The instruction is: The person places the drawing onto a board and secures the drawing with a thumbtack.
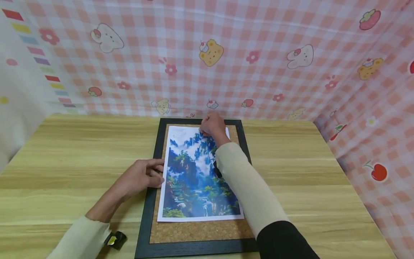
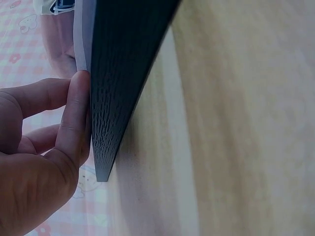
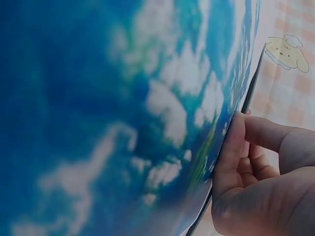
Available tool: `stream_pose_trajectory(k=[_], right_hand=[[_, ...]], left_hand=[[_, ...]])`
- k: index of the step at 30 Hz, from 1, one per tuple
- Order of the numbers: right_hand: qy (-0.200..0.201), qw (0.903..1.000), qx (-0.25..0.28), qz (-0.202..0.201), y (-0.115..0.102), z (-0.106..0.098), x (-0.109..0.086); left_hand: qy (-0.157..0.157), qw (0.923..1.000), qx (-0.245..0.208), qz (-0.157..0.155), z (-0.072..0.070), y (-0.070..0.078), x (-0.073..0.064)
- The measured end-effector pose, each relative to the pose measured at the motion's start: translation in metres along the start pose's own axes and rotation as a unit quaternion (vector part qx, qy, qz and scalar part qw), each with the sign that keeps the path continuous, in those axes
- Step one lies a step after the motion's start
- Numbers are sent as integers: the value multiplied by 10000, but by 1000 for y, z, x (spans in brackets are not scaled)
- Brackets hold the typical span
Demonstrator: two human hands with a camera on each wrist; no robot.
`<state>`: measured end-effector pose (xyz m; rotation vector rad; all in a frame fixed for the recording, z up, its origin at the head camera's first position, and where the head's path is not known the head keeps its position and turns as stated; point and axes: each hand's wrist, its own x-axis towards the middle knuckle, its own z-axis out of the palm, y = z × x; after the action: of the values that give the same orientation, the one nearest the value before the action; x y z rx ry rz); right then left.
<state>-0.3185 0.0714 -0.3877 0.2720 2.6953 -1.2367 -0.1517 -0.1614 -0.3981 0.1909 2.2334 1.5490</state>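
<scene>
A printed landscape picture (image 1: 194, 180) on white paper lies over a cork board (image 1: 194, 232) with a black frame (image 1: 144, 223). My left hand (image 1: 140, 176) is at the picture's left edge, its fingertips touching the paper edge beside the frame. In the left wrist view, the left thumb (image 2: 74, 118) lies along the side of the frame. My right hand (image 1: 214, 126) is at the top edge of the picture with curled fingers. In the right wrist view, its thumb (image 3: 227, 162) and index finger meet at the picture surface; I cannot tell what is between them.
The board lies on a wooden table (image 1: 291, 162), its far end close to a pink checked cloth (image 1: 145, 54) hung behind. More of the cloth runs along the right side. A small black piece with a yellow patch (image 1: 115, 240) is beside the left cuff.
</scene>
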Motion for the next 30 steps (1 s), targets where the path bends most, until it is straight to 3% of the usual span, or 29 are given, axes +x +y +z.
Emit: stream_pose_trajectory(k=[13, 17, 20, 23, 30], right_hand=[[-76, 10000, 7, -36, -4, 1, 2], [-189, 9987, 470, 52, -1, 0, 3], [-408, 9901, 1293, 372, 6, -2, 8], [-607, 9738, 2088, 662, 13, -6, 11], [-910, 9607, 2550, 608, 21, -15, 9]], left_hand=[[34, 10000, 32, 16, -4, 1, -3], [61, 10000, 19, 20, -4, 0, -5], [93, 10000, -23, -5, -4, 0, -5], [110, 9999, -45, 8, -3, 0, -6], [202, 9997, -161, 1, -5, -1, -6]])
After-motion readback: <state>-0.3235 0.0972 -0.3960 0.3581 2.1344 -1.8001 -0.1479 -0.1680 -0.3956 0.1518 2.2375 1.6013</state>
